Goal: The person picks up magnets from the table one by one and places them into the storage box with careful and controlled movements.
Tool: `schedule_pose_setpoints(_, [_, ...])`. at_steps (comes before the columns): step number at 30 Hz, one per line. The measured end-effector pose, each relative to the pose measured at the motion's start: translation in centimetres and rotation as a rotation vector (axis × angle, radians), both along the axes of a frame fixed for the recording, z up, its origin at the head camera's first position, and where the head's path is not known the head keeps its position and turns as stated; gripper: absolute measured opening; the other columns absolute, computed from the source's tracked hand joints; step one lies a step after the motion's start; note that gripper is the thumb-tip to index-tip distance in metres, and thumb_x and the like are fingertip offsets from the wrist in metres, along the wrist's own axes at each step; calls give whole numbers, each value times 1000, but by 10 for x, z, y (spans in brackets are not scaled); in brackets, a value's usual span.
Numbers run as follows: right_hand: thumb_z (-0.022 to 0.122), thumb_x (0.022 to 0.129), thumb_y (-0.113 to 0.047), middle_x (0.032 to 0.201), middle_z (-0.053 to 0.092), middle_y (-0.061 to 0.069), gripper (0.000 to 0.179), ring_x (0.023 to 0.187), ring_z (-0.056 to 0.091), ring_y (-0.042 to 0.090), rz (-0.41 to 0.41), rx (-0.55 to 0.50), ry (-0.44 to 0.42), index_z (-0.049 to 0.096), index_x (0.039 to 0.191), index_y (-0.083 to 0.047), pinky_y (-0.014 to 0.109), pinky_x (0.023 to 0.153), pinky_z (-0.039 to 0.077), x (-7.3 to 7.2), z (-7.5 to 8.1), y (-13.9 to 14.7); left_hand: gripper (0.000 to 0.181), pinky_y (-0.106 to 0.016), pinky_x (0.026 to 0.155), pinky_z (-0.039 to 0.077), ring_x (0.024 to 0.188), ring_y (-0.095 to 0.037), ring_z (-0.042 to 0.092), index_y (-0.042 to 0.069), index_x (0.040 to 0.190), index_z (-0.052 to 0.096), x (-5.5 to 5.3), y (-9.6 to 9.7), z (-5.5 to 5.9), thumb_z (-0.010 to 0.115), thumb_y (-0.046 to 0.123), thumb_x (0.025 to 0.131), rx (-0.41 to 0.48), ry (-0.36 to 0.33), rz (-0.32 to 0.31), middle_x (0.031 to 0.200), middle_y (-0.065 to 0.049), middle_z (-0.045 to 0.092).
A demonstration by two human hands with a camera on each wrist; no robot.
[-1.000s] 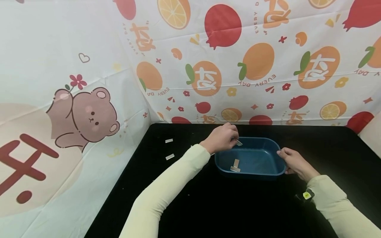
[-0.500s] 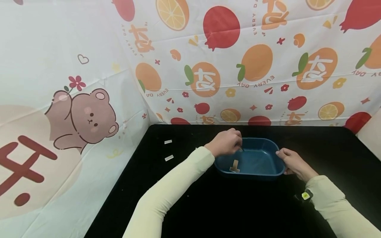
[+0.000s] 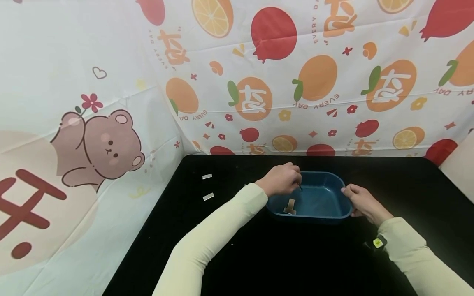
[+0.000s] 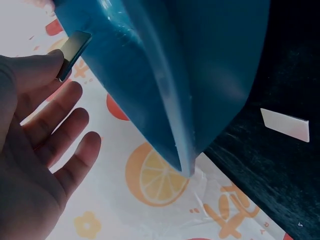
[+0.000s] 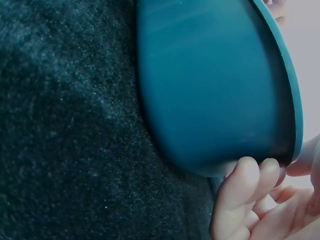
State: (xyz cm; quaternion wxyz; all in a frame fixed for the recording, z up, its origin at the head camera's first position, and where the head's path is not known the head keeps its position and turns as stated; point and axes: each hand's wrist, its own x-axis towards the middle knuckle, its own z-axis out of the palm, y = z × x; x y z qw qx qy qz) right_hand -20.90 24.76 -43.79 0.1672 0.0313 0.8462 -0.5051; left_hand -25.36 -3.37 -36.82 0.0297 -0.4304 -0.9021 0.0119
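A blue plastic basin (image 3: pixel 326 201) stands on the black table. Over its left end, my left hand (image 3: pixel 281 179) pinches a small, flat silver block (image 4: pixel 75 47) between thumb and index finger; the other fingers are spread loosely in the left wrist view. My right hand (image 3: pixel 364 203) grips the basin's right end, thumb at the rim and fingers (image 5: pixel 242 180) against the outer wall. Two similar blocks (image 3: pixel 291 204) lie in the basin's near left corner, one reaching the other's middle like a T.
Two more silver blocks, a far one (image 3: pixel 207 176) and a nearer one (image 3: pixel 208 197), lie on the table (image 3: pixel 281 259) left of the basin. A fruit-print cloth (image 3: pixel 214 94) hangs behind the table, and a bear-print cloth (image 3: pixel 111 144) along the left.
My left hand has moved slightly right and down over the basin, its block now tipped downward and mostly hidden in the head view. My right hand keeps its grip on the basin.
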Motion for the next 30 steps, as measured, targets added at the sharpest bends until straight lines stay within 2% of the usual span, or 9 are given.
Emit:
schedule_pose_setpoints(13, [35, 107, -40, 66, 43, -1, 39, 59, 52, 15, -4, -3, 0, 47, 104, -3, 30, 57, 52, 0, 0, 0, 17, -24, 84, 55, 106, -14, 59, 21, 107, 77, 0, 2, -5, 64, 27, 97, -31, -33, -2, 119, 4, 68])
schedule_pose_setpoints(20, [35, 107, -39, 69, 43, 0, 37, 61, 53, 15, -9, -20, 1, 45, 100, -4, 30, 58, 53, -1, -1, 0, 18, -25, 85, 55, 107, -14, 59, 22, 108, 77, 0, 3, -4, 64, 27, 97, -44, -46, 27, 119, 4, 68])
schedule_pose_setpoints(30, [35, 107, -38, 69, 44, 0, 36, 60, 54, 16, -7, -10, 13, 45, 97, -5, 30, 57, 52, -2, -1, -1, 18, -26, 87, 55, 108, -14, 59, 22, 108, 77, -2, 6, -6, 64, 29, 97, -92, -73, 25, 120, 4, 68])
